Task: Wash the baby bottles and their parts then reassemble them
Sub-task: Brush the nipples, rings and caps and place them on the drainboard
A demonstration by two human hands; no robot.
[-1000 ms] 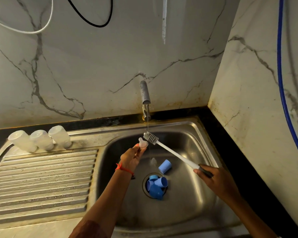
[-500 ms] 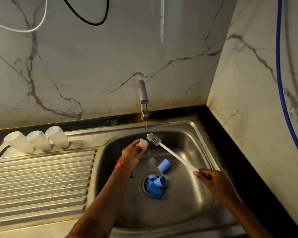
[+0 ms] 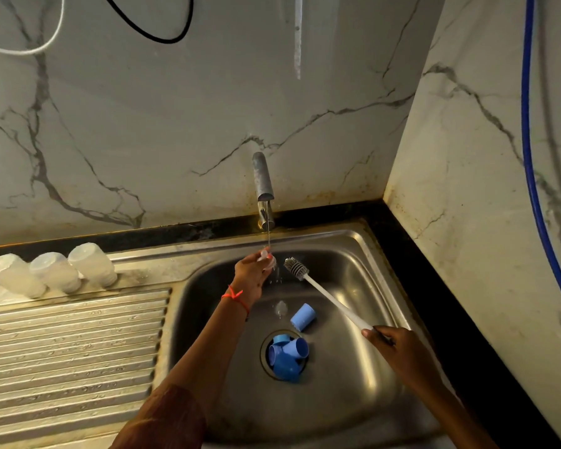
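Clustered blue caps (image 3: 287, 358) block the drain (image 3: 264, 351); sink floor (image 3: 353, 384) rightward lies free.

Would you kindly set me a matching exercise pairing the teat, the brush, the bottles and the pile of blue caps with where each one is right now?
Things:
1. teat
2. brush
3. bottles
4. pile of blue caps

Places:
A. in the drain
B. lined up at the back of the drainer
C. in the right hand
D. in the left hand, under the tap water

Pairs: 1-D; 2-C; 3-B; 4-A
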